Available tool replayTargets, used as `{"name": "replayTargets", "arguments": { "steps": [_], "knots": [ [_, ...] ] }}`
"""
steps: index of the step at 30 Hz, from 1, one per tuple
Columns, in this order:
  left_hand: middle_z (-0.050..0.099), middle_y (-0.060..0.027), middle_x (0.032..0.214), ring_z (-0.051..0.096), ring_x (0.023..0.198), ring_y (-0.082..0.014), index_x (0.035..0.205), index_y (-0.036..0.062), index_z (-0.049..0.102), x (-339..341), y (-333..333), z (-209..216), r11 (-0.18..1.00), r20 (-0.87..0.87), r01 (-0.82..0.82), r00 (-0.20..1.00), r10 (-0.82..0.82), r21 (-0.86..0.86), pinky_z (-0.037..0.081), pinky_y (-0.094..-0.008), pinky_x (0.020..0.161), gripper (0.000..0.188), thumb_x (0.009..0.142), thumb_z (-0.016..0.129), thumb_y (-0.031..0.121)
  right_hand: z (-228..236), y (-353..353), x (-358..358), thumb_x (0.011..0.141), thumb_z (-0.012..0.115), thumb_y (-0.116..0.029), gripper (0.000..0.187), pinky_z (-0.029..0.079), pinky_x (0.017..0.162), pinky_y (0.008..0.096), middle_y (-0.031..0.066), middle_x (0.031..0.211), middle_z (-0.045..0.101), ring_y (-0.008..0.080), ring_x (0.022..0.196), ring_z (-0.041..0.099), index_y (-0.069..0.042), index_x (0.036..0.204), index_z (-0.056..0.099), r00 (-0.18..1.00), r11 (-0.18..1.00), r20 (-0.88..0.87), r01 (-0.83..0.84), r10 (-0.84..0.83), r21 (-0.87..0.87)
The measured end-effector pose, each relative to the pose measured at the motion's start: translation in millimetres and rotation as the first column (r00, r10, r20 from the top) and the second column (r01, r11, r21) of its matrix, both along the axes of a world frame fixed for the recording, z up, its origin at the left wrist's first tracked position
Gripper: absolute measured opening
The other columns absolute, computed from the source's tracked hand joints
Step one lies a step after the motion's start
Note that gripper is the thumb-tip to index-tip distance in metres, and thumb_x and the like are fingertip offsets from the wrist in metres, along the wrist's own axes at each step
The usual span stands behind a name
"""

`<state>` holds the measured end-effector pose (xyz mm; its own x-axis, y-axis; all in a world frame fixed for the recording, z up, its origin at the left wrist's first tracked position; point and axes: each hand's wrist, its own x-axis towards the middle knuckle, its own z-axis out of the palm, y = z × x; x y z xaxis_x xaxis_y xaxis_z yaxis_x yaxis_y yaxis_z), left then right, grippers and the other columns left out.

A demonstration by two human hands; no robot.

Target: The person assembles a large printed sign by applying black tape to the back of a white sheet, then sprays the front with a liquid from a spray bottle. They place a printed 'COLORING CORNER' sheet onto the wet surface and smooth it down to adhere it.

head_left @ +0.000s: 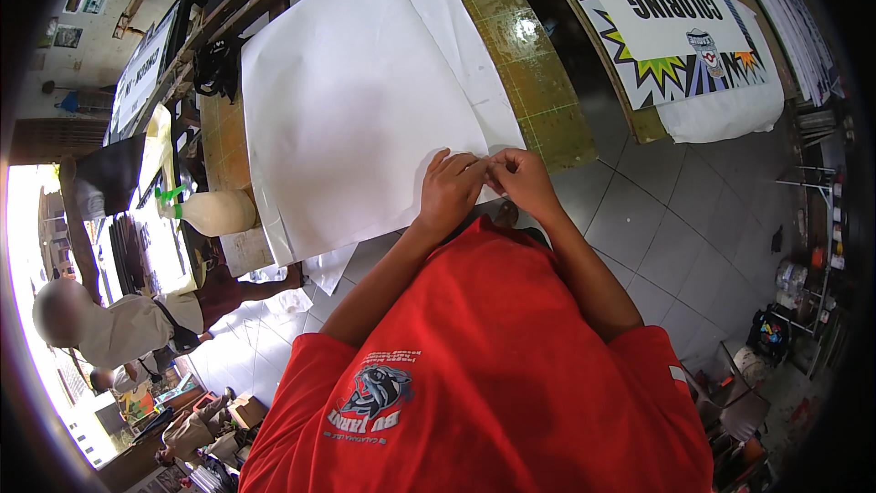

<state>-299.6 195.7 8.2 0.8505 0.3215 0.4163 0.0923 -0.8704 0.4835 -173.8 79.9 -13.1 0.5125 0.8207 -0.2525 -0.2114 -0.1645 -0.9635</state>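
Note:
A large white sheet [356, 110] lies over a worktable, its near right corner reaching my hands. My left hand [451, 188] rests at that corner with its fingers curled, the fingertips meeting those of the other hand. My right hand [523, 179] is closed in a pinch at the same corner. The bit of sheet between the fingertips is mostly hidden. Under the large sheet, a second white sheet [470, 64] sticks out on the right.
A green cutting mat [538, 82] covers the tabletop. At the table's left edge stands a white spray bottle [217, 213] with a green nozzle. Another table at the far right bears a printed poster board [671, 9]. A person in a light shirt [137, 329] is at the left.

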Motion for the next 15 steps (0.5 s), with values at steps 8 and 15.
{"name": "replayTargets", "arguments": {
  "steps": [8,15],
  "knots": [
    [0.069,-0.0064,0.096,0.067,0.089,-0.0255,0.099,0.0076,0.070,0.5,0.7,3.3,0.999,0.000,0.019,1.000,-0.019,0.042,0.046,-0.0473,0.096,0.018,0.082,0.067,0.007,-3.7,-1.7,-0.7,0.093,0.061,-0.007,0.016,0.043,0.050,0.0229,0.0024,0.066,0.064,0.0056,0.054,0.055,0.001,0.080,0.065,1.000,1.000,0.004,0.006,-0.006,0.015],
    [0.070,-0.0068,0.098,0.067,0.092,-0.0245,0.101,0.0071,0.070,-0.5,1.1,3.8,0.997,-0.036,0.032,0.999,-0.029,0.073,0.046,-0.0479,0.098,0.019,0.082,0.066,0.007,-2.2,-0.6,-2.0,0.090,0.061,-0.005,0.014,0.041,0.048,0.0232,0.0019,0.063,0.062,0.0054,0.053,0.054,0.002,0.078,0.065,1.000,1.000,0.008,0.029,-0.030,0.009]
  ]
}}
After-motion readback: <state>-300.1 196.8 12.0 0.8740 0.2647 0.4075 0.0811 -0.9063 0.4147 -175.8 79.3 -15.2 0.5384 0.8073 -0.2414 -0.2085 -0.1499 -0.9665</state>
